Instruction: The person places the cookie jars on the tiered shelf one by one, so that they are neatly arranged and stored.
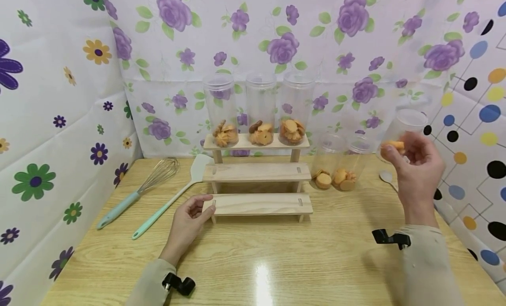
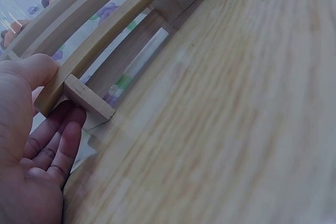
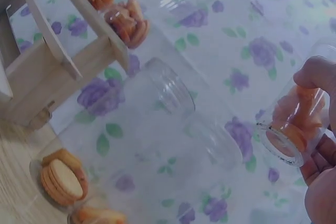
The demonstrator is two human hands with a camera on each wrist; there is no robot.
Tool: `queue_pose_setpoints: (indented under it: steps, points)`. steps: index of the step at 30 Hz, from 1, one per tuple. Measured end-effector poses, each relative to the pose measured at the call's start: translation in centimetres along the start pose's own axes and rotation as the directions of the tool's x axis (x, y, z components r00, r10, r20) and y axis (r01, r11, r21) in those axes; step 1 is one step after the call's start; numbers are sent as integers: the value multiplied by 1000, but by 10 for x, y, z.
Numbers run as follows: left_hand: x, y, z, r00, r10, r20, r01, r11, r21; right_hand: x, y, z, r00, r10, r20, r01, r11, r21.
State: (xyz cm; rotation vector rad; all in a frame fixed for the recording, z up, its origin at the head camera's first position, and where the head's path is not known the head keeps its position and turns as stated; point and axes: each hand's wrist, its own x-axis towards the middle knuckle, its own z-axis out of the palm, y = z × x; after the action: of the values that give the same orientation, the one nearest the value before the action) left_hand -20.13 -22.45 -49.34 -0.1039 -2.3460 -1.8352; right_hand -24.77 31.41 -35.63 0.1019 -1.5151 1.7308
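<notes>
My right hand (image 1: 423, 167) grips a clear jar (image 3: 299, 121) with orange-brown cookies (image 1: 392, 145) in its lower part, raised above the table at the right. In the right wrist view the thumb and fingers wrap its sides. My left hand (image 1: 189, 220) pinches the left end of the lowest shelf of a three-step wooden stand (image 1: 257, 205); the left wrist view shows the thumb on top and fingers (image 2: 68, 145) curled below. Three clear jars (image 1: 219, 108) with cookies stand in a row on the top shelf. The two lower shelves hold nothing.
Two more cookie jars (image 1: 323, 167) stand on the table right of the stand. A whisk (image 1: 138, 194) and a pale-headed spatula (image 1: 174, 200) lie at the left. Near the right edge is a spoon (image 1: 386, 177). Flowered cloth (image 1: 245, 42) hangs behind.
</notes>
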Motion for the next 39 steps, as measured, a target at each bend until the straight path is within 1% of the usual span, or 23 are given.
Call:
queue_pose_setpoints:
  steps: [2, 5, 8, 13, 17, 23, 31, 39]
  points:
    - [0, 0, 0, 1000, 1, 3, -1, 1000, -2, -2, -5, 6, 999, -23, 31, 22, 1000, 7]
    - [0, -1, 0, 1000, 3, 9, -3, 1000, -1, -6, -10, 15, 996, -35, 76, 34, 999, 18]
    - [0, -1, -1, 1000, 8, 7, -7, 1000, -2, -13, -13, 27, 993, -30, 118, 27, 999, 25]
    - [1, -1, -2, 1000, 12, 1, -12, 1000, 2, -29, -11, 53, 975, -24, 220, 19, 999, 27]
    - [2, -1, -2, 1000, 8, 5, -8, 1000, 3, -43, -9, 72, 953, -36, 300, 34, 999, 12]
    - [1, -1, -1, 1000, 7, 7, -7, 1000, -3, -59, -5, 103, 922, -42, 385, 36, 999, 21]
    - [2, 2, -1, 1000, 7, 2, -7, 1000, 3, -81, -3, 150, 871, 2, 491, -6, 1000, 6]
    - [0, 1, -1, 1000, -6, 0, 6, 1000, 10, -108, 7, 195, 809, 55, 585, -64, 998, -5]
